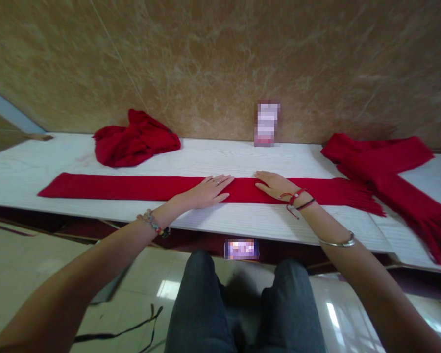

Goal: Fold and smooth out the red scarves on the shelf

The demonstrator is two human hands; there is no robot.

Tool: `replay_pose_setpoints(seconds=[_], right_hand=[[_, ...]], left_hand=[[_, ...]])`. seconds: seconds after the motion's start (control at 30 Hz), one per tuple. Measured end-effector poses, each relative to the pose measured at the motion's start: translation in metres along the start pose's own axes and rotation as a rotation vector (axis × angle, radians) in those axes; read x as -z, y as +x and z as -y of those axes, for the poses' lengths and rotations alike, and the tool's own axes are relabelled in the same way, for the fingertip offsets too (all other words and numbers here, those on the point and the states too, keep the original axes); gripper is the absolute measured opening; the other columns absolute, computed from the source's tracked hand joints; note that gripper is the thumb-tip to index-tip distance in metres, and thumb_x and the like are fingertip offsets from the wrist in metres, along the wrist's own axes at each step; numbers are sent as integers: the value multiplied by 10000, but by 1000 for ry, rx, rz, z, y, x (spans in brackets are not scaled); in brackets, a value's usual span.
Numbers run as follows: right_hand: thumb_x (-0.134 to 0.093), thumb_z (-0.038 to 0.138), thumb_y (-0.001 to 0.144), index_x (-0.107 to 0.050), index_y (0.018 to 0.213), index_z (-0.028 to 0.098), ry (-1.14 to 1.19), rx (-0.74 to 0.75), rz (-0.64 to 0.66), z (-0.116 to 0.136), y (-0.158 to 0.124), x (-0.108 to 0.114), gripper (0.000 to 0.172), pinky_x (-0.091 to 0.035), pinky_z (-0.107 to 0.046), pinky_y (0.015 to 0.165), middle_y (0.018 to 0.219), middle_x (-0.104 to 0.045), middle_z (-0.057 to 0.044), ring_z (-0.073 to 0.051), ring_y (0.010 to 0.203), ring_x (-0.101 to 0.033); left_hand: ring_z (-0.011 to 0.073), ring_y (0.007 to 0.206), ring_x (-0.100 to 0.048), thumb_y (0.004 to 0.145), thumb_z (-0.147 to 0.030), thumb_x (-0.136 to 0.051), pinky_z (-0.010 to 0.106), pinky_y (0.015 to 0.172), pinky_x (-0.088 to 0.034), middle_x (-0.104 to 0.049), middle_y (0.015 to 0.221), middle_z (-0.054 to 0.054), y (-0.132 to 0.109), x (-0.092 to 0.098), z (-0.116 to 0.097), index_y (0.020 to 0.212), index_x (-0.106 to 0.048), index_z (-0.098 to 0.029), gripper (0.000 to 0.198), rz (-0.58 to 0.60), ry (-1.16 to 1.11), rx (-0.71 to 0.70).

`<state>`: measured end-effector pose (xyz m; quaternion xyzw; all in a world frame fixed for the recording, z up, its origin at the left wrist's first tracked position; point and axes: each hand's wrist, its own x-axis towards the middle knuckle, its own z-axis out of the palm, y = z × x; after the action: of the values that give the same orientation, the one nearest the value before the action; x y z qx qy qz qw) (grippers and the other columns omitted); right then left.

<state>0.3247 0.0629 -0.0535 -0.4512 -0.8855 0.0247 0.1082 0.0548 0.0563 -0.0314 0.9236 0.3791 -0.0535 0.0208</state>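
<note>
A long red scarf (132, 187) lies flat in a narrow strip along the white table, its fringe spread at the right end. My left hand (209, 191) rests flat on its middle, palm down with the fingers stretched out to the right. A short way to the right, my right hand (274, 186) lies on the same scarf, fingers extended to the left. Between my fingertips a stretch of red cloth shows. Neither hand grips anything.
A crumpled red cloth (132, 139) sits at the back left. Another fringed red scarf (382, 171) lies folded across itself on the right. The white table (213, 157) meets a brown marbled wall (206, 68). A blurred-out upright item (267, 123) stands at the back.
</note>
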Motion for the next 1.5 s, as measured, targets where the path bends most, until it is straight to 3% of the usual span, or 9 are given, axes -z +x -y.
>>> replay_pose_setpoints(seconds=[0.1, 0.27, 0.47, 0.6, 0.77, 0.93, 1.13, 1.3, 1.5], right_hand=[[-322, 399, 926, -524, 1288, 112, -23, 11, -8, -3, -1, -3, 504, -376, -412, 1060, 1364, -492, -140, -231, 1264, -456], [-315, 398, 932, -514, 1302, 132, -37, 23, -48, -5, -3, -8, 498, -386, -429, 1047, 1367, -487, -132, -233, 1264, -456], [-322, 368, 933, -525, 1284, 90, -44, 17, -52, -3, -3, -7, 492, -367, -412, 1067, 1345, -506, -154, -228, 1260, -461], [-343, 360, 925, -529, 1277, 74, -49, -1, -24, -2, -2, -4, 490, -369, -403, 1070, 1336, -513, -165, -230, 1257, -464], [-380, 376, 904, -537, 1275, 103, -6, -11, 41, -7, -2, 3, 486, -388, -409, 1061, 1332, -522, -147, -226, 1243, -480], [-398, 435, 884, -511, 1303, 103, -4, -27, 49, -11, 2, 12, 546, -359, -465, 1070, 1355, -493, -165, -269, 1272, -442], [-318, 489, 912, -388, 1404, 174, -20, 7, 25, 23, 12, 6, 588, -320, -544, 1057, 1465, -353, -129, -304, 1359, -289], [-252, 469, 939, -400, 1397, 240, -74, 84, 93, 49, 16, -6, 533, -304, -561, 1047, 1476, -344, -105, -290, 1360, -292], [-226, 460, 938, -374, 1409, 251, -104, -40, 100, 13, -10, -2, 536, -336, -518, 1042, 1449, -395, -95, -254, 1325, -368]], left_hand=[[214, 1402, -203, 954, -483, -192, 418, 1116, -186, -220, 1526, 77, -4, -1, 19, 1471, -186, -202, 588, 23, -9, 42], [174, 1371, -286, 957, -439, -186, 338, 1112, -234, -336, 1480, 90, -10, -9, 35, 1415, -331, -149, 561, -117, -24, 26], [165, 1383, -257, 957, -467, -178, 329, 1116, -223, -304, 1495, 79, -22, -6, 45, 1436, -294, -153, 584, -67, -8, 7], [193, 1373, -281, 941, -529, -127, 368, 1102, -251, -328, 1483, 84, -50, -4, 74, 1421, -327, -172, 631, -46, 8, 145], [187, 1318, -378, 899, -621, -95, 303, 1102, -262, -433, 1417, 125, -82, -6, 121, 1353, -428, -102, 766, -48, -20, 224], [262, 1372, -276, 930, -506, -152, 450, 1087, -271, -323, 1486, 110, -98, -20, 147, 1406, -357, -161, 622, -26, 13, 408], [304, 1414, -132, 938, -462, -215, 599, 1081, -139, -159, 1545, 78, -89, -16, 120, 1456, -257, -238, 566, -51, -21, 495], [245, 1422, -115, 949, -466, -195, 507, 1113, -137, -147, 1549, 45, -68, -8, 75, 1463, -229, -256, 556, -55, -31, 270], [190, 1411, -173, 950, -438, -170, 398, 1117, -170, -207, 1534, 29, -66, -11, 71, 1456, -258, -237, 551, -16, -19, 215]])
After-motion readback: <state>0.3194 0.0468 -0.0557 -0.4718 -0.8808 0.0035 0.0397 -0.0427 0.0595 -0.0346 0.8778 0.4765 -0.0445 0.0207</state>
